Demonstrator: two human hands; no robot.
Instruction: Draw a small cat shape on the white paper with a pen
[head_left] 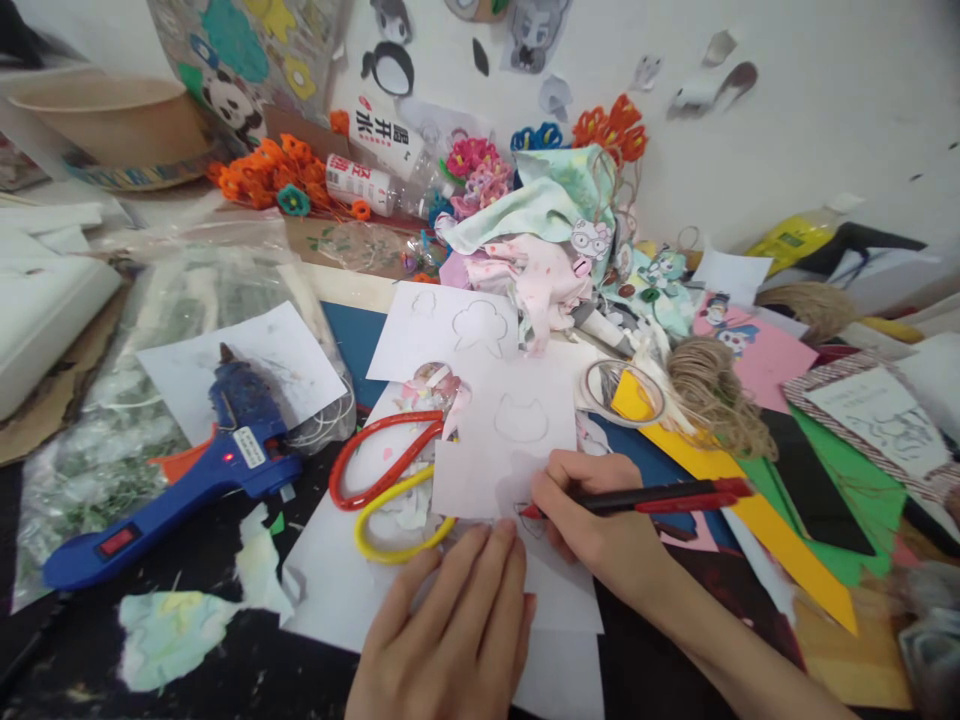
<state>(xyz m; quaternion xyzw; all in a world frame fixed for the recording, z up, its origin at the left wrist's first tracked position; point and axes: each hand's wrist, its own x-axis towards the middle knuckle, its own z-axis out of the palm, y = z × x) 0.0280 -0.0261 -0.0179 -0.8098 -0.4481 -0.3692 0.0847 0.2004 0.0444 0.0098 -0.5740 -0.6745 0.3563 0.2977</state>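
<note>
My right hand [592, 500] grips a red and black pen [664, 497], its tip down on white paper beside a small drawn shape [531, 518]. Flat on the sheets lies my left hand [450, 620], fingers stretched out and nearly together, just left of the pen tip. Above both hands, a white paper [472, 480] carries a pencilled cat-head outline [521, 418]. A further sheet [405, 350] behind it shows a cloud-like outline. Red and yellow handles [386, 500], which look like scissors, lie left of the drawing, their blades hidden under paper.
A blue hot glue gun [247, 440] with a lit red light rests at the left, near fabric scraps [176, 635]. Clear tape [622, 390], twine [720, 395] and a yellow strip [750, 510] lie to the right. Cloth [540, 280] and orange yarn flowers [274, 175] are piled behind.
</note>
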